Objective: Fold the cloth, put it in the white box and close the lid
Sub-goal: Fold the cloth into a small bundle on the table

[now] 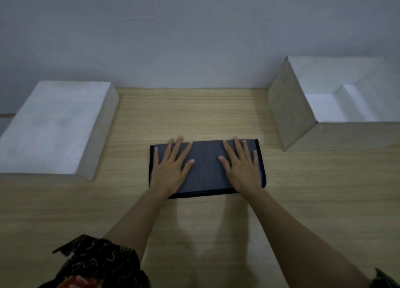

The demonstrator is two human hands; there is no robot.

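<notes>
With my left hand [171, 168] and right hand [242, 168] spread flat on the folded grey cloth [206, 170], it looks soft, light, best pinched at its black-trimmed ends.

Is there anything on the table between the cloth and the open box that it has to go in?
Nothing visible. Both hands, left and right, lie flat on the folded cloth. Only bare table lies between it and the open white box at far right. The lid sits away at left.
</notes>
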